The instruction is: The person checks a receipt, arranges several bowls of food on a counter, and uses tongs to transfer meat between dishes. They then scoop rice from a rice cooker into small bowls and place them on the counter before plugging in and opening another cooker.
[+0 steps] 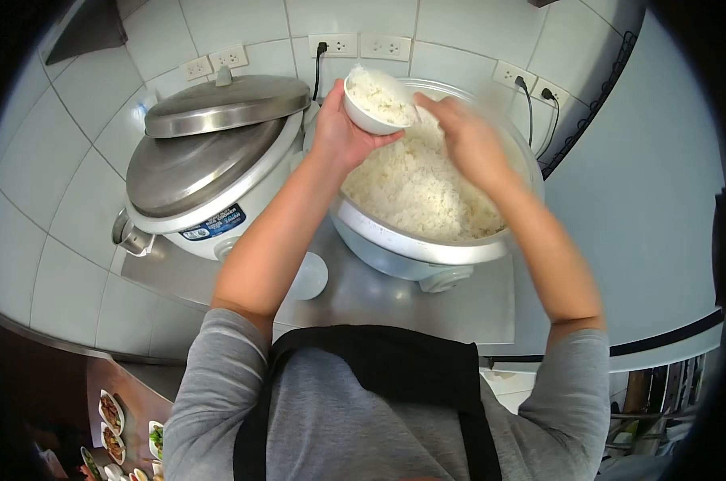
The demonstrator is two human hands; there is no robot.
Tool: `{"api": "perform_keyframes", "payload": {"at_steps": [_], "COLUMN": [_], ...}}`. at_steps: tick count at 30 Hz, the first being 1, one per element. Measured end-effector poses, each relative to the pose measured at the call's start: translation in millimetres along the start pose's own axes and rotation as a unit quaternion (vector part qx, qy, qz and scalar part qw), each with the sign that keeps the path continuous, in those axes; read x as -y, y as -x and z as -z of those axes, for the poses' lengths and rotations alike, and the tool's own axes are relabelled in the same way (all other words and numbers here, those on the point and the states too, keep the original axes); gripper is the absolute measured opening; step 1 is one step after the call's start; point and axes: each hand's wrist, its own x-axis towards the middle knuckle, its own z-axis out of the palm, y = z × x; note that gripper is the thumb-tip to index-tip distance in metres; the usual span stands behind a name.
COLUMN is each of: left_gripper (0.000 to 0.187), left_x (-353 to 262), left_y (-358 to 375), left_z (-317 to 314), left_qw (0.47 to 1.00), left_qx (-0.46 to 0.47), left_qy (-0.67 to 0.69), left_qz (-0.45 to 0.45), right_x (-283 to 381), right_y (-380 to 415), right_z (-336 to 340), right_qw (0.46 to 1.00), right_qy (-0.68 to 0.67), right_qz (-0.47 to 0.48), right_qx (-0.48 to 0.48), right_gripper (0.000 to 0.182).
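Note:
My left hand (343, 132) is closed round a small white bowl (371, 124), holding it up and tilted over the near-left rim of a large rice cooker (451, 250). White rice (377, 92) is heaped in the bowl. Just right of the bowl is my right hand (465, 136), smeared by motion, with its fingers curled in. A pale blurred shape lies between these fingers and the bowl's rice; I cannot make out what it is. More cooked rice (427, 192) fills much of the open cooker below both hands.
To the left stands a second rice cooker (259, 180) with metal lids (227, 104) stacked on it. A metal cup (131, 234) is beside it. A white round dish (309, 276) sits on the steel counter (363, 297). Plugged cords (530, 108) hang on the tiled wall. Plated food (111, 413) stands lower left.

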Motion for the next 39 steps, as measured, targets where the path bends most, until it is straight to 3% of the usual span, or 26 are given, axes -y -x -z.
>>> {"api": "perform_keyframes", "payload": {"at_steps": [3,5,6,9,10,12,15,16,18,21,24,27,31,34,37,39], "left_gripper": [0.057,0.058,0.058,0.058,0.057,0.057,0.055,0.054,0.053,0.05,0.054,0.06,0.065,0.066,0.067,0.068], "left_x": [3,2,0,-1,-2,-1,3,6,14,18,11,1,0,3,3,0], "left_y": [-4,-2,-1,2,1,1,-9,-8,-2,3,9,18,27,39,47,56], "left_z": [7,3,1,5,3,-5,-5,-8,-13,-14,4,12,11,5,-1,-4], "left_qw": [0.999,0.998,0.997,0.994,0.993,0.985,0.977,0.974,0.963,0.963,0.978,0.985,0.993,0.994,0.995,0.996], "left_qx": [0.043,0.023,0.014,0.089,0.096,0.106,0.066,0.036,-0.028,-0.041,0.03,0.085,0.069,0.077,0.078,0.064], "left_qy": [-0.032,-0.057,-0.071,-0.046,-0.025,0.022,-0.017,-0.029,-0.053,-0.054,-0.03,-0.02,-0.016,-0.006,0.012,0.038], "left_qz": [-0.001,0.001,0.001,-0.04,-0.072,-0.136,-0.202,-0.224,-0.265,-0.261,-0.205,-0.145,-0.099,-0.076,-0.057,-0.043], "right_x": [-9,-4,-6,-8,-8,-1,26,38,52,53,29,7,8,3,-1,-4], "right_y": [-25,-26,-16,-9,-7,-5,6,8,13,17,11,-2,6,6,5,12], "right_z": [36,40,28,21,17,5,-17,-17,-15,-16,7,28,31,31,42,42], "right_qw": [0.994,0.987,0.99,0.996,0.987,0.878,0.741,0.737,0.757,0.797,0.835,0.912,0.971,0.968,0.972,0.981], "right_qy": [0.088,0.126,0.092,-0.033,-0.157,-0.387,-0.555,-0.558,-0.55,-0.507,-0.444,-0.355,-0.233,-0.236,-0.224,-0.178], "right_qz": [0.027,0.062,0.098,0.079,-0.044,-0.276,-0.378,-0.381,-0.354,-0.327,-0.317,-0.205,-0.016,-0.034,0.063,0.08], "right_qx": [0.056,0.08,0.039,0.019,-0.006,-0.047,0.008,-0.013,-0.014,0.021,0.07,-0.005,0.05,0.076,-0.009,0.011], "right_gripper": [0.052,0.051,0.051,0.048,0.045,0.041,0.038,0.041,0.044,0.042,0.036,0.037,0.042,0.044,0.046,0.045]}}
